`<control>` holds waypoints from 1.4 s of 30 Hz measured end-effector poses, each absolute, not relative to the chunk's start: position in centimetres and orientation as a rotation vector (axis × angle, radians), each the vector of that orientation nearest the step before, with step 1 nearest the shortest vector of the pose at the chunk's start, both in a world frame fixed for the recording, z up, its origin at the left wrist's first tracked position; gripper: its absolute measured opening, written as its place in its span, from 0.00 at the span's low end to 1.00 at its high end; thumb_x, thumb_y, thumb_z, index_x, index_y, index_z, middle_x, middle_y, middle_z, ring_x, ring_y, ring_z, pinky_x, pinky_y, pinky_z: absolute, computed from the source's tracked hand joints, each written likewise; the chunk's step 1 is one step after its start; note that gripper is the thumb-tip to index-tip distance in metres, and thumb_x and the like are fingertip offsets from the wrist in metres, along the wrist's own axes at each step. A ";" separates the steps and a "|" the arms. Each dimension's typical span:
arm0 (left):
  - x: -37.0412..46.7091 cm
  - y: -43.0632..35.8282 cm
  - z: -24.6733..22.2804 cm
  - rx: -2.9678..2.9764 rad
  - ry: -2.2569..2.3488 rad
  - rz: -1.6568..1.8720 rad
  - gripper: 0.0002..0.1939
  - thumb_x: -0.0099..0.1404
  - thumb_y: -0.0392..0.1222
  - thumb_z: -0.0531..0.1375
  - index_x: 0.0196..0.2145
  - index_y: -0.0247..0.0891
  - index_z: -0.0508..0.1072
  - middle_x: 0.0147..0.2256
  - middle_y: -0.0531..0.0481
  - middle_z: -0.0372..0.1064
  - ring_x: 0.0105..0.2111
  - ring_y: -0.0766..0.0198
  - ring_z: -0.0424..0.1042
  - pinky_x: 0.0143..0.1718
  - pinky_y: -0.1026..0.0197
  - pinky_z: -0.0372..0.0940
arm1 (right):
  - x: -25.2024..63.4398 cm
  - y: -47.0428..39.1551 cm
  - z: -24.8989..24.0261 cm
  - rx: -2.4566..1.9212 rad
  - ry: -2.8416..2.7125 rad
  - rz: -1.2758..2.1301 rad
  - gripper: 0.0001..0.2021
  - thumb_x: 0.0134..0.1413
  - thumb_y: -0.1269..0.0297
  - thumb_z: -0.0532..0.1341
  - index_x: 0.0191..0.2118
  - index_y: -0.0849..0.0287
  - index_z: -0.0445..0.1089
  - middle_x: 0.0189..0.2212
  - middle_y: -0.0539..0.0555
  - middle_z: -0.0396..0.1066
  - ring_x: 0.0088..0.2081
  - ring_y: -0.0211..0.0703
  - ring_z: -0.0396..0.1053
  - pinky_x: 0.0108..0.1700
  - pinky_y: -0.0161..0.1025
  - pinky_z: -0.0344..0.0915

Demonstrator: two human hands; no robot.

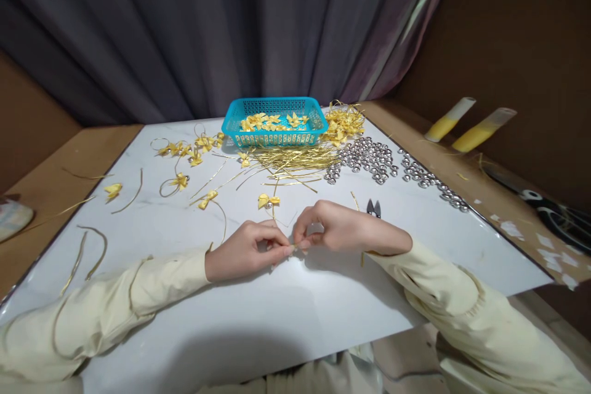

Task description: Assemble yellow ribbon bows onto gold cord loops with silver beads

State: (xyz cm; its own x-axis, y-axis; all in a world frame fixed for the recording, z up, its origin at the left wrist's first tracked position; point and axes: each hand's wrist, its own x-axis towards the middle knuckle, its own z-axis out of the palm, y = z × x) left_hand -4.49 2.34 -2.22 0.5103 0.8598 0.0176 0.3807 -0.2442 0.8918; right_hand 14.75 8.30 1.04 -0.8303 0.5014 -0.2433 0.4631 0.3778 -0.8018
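Observation:
My left hand point(252, 249) and my right hand point(330, 228) meet at the middle of the white board, fingertips almost touching. Both are pinched on a small yellowish piece point(295, 247), mostly covered by the fingers; it looks like a ribbon bow, though its shape is unclear. Just beyond them lies a yellow bow point(268, 201) with a silver bell-like bead and a gold tie. Farther off, a blue basket point(274, 138) holds several yellow bows. Gold ties point(295, 160) lie bundled in front of the basket. Many silver beads point(369, 157) are heaped to its right.
Dark-bladed snips point(373, 208) lie beyond my right wrist. Finished-looking bows with looped ties point(178, 181) are scattered at left, with more piled right of the basket point(344, 122). Two yellow-filled tubes point(450, 119) and paper scraps point(549, 249) rest along the right side.

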 end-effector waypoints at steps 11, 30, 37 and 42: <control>-4.4 2.2 -2.0 1.836 1.048 0.688 0.10 0.61 0.40 0.57 0.26 0.33 0.74 0.24 0.50 0.66 0.25 0.68 0.65 0.30 0.64 0.61 | 14.3 7.8 2.0 -1.005 -2.600 1.375 0.10 0.44 0.76 0.56 0.31 0.65 0.74 0.29 0.56 0.74 0.31 0.39 0.67 0.34 0.33 0.62; -5.2 3.3 -0.9 2.059 1.090 0.706 0.05 0.59 0.38 0.60 0.31 0.38 0.77 0.26 0.49 0.71 0.32 0.62 0.67 0.39 0.56 0.61 | 14.3 7.9 2.4 -1.063 -2.543 1.405 0.09 0.44 0.77 0.54 0.29 0.65 0.72 0.25 0.53 0.72 0.28 0.37 0.66 0.33 0.34 0.61; -5.3 3.5 -0.6 2.088 1.088 0.694 0.07 0.60 0.41 0.59 0.29 0.39 0.76 0.27 0.50 0.71 0.34 0.62 0.66 0.42 0.56 0.60 | 14.3 7.9 2.4 -1.074 -2.514 1.414 0.10 0.42 0.77 0.54 0.29 0.64 0.72 0.25 0.52 0.72 0.28 0.37 0.66 0.34 0.34 0.62; -6.6 5.4 0.6 2.201 1.381 0.649 0.10 0.65 0.44 0.52 0.38 0.38 0.70 0.40 0.47 0.69 0.42 0.58 0.64 0.48 0.53 0.56 | 14.3 8.2 1.9 -1.028 -2.432 1.406 0.09 0.42 0.76 0.54 0.25 0.63 0.71 0.28 0.54 0.74 0.32 0.39 0.69 0.36 0.34 0.63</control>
State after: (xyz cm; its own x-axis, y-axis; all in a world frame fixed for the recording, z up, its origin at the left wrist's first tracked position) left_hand -6.58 5.37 0.64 0.3853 0.9110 0.1470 0.6943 -0.3911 0.6041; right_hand 14.27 8.21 1.93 -0.7540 0.6258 -0.1994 0.4852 0.3261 -0.8113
